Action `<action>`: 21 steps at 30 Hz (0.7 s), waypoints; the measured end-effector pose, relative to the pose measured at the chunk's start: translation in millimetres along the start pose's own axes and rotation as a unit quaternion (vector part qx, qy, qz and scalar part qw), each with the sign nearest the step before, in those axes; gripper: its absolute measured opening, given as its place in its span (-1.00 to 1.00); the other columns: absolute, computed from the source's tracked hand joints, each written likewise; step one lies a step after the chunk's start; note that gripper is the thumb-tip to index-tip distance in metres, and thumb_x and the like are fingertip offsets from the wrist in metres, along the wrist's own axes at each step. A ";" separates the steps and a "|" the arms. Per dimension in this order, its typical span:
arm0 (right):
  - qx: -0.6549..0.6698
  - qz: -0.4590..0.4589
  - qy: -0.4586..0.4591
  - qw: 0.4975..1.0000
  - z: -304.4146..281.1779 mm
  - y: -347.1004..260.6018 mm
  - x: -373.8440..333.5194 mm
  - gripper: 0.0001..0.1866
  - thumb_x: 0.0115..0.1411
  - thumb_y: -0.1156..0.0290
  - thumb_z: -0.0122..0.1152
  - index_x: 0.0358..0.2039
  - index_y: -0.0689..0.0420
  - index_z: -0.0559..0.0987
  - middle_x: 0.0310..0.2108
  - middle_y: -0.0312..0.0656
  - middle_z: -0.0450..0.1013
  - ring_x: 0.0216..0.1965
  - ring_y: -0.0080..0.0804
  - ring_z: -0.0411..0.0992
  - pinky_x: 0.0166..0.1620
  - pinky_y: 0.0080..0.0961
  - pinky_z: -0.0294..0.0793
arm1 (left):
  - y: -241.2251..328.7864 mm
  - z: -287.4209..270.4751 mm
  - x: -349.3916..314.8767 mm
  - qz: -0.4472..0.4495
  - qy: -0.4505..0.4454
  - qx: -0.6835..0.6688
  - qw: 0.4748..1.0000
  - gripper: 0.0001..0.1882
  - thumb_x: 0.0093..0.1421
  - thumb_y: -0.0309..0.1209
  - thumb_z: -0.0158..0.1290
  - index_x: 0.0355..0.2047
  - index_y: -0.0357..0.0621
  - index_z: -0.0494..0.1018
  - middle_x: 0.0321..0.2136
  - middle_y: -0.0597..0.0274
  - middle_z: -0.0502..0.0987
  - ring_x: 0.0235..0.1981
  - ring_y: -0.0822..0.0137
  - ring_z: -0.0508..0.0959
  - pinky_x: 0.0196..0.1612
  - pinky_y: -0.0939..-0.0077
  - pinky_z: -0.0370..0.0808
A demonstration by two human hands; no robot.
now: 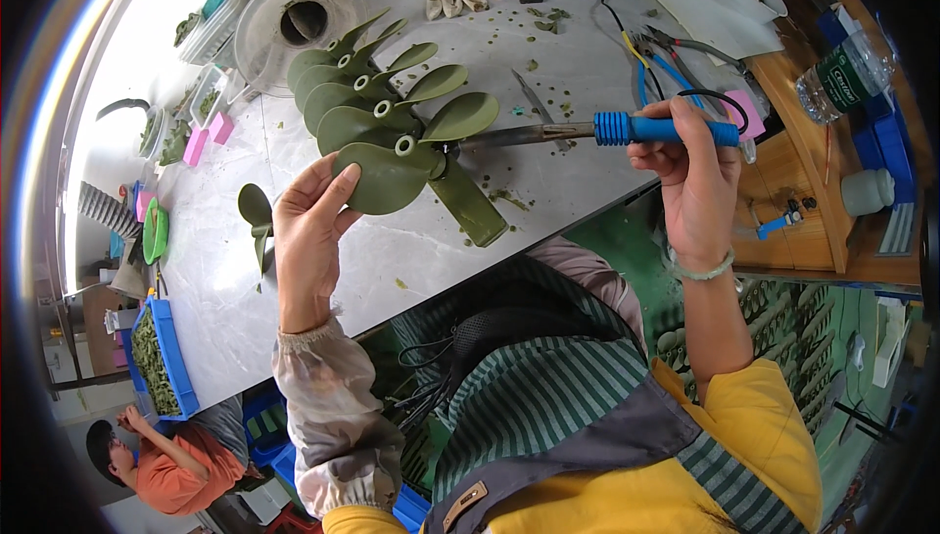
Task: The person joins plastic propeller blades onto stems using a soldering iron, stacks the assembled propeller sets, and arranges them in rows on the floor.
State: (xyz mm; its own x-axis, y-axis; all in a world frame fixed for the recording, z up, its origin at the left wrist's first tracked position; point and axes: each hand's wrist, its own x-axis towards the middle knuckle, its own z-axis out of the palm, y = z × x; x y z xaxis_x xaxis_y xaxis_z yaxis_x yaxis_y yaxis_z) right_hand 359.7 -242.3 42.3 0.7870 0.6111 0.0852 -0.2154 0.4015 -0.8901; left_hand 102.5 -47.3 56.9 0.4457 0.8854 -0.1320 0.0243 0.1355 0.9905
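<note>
Head view: soldering iron held against stacked green plastic leaves.
Left hand (311, 231) grasps leaf stack (387, 113) fanned above worktop (294, 270), exposing stems; right hand (697, 177) clenched round blue-handled soldering iron (607, 130), tip at the stems.

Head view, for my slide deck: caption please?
Left hand holds green propeller stack; right hand applies blue-handled soldering iron.

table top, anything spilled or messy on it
Yes: small green scraps lie scattered over the white table, thickest beyond the soldering iron, and a single green propeller lies apart from the stack.
</note>
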 end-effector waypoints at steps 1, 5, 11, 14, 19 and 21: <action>0.002 -0.004 -0.001 1.000 -0.3 -0.4 -0.4 -0.74 0.22 0.33 0.12 -0.34 0.33 0.55 -0.43 -0.11 0.52 -0.53 -0.41 0.53 -0.43 -0.57 0.60 | -0.3 0.6 0.5 0.000 0.002 -0.008 1.000 -0.70 0.14 -0.52 0.12 -0.10 -0.36 0.45 -0.29 0.13 0.59 -0.33 0.41 0.61 -0.26 0.58 0.60; 0.005 -0.006 -0.009 1.000 0.9 -1.8 -2.1 -0.75 0.22 0.34 0.12 -0.34 0.33 0.55 -0.43 -0.11 0.52 -0.54 -0.41 0.53 -0.44 -0.57 0.60 | -0.3 -2.4 0.9 -0.002 0.002 -0.008 1.000 -0.70 0.14 -0.52 0.12 -0.11 -0.36 0.45 -0.29 0.13 0.59 -0.33 0.41 0.61 -0.27 0.58 0.60; -0.002 0.000 -0.005 1.000 1.3 -6.1 -5.6 -0.75 0.22 0.35 0.12 -0.35 0.33 0.55 -0.43 -0.10 0.52 -0.56 -0.42 0.53 -0.45 -0.58 0.60 | -0.2 -2.3 1.2 -0.003 0.002 -0.009 1.000 -0.70 0.14 -0.52 0.12 -0.11 -0.36 0.45 -0.28 0.12 0.59 -0.33 0.40 0.61 -0.26 0.57 0.60; -0.001 0.005 -0.011 1.000 0.2 -6.8 -7.3 -0.76 0.22 0.35 0.12 -0.36 0.33 0.55 -0.43 -0.10 0.52 -0.56 -0.42 0.53 -0.45 -0.57 0.60 | 0.1 -2.9 1.1 -0.002 -0.005 -0.014 1.000 -0.70 0.14 -0.52 0.12 -0.10 -0.35 0.45 -0.28 0.12 0.59 -0.33 0.41 0.61 -0.26 0.58 0.60; 0.005 0.008 -0.010 1.000 0.1 -7.0 -9.5 -0.75 0.22 0.35 0.12 -0.36 0.32 0.56 -0.43 -0.10 0.52 -0.55 -0.42 0.53 -0.45 -0.58 0.60 | -0.1 -2.8 2.0 -0.005 -0.003 -0.003 1.000 -0.70 0.14 -0.51 0.12 -0.10 -0.35 0.46 -0.28 0.14 0.59 -0.32 0.41 0.61 -0.26 0.59 0.59; 0.003 0.010 -0.010 1.000 0.1 -7.4 -9.4 -0.75 0.22 0.34 0.11 -0.36 0.32 0.56 -0.44 -0.10 0.52 -0.55 -0.42 0.53 -0.45 -0.59 0.60 | 0.2 -2.3 1.7 -0.005 -0.003 -0.005 1.000 -0.70 0.14 -0.51 0.12 -0.10 -0.34 0.46 -0.28 0.14 0.59 -0.33 0.41 0.61 -0.27 0.59 0.59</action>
State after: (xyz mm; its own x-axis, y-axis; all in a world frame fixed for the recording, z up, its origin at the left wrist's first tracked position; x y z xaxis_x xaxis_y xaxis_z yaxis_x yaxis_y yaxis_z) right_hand 353.9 -251.0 48.1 0.7705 0.6327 0.0775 -0.2336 0.3933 -0.8892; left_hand 101.2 -44.7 56.7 0.4515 0.8809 -0.1423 0.0208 0.1490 0.9886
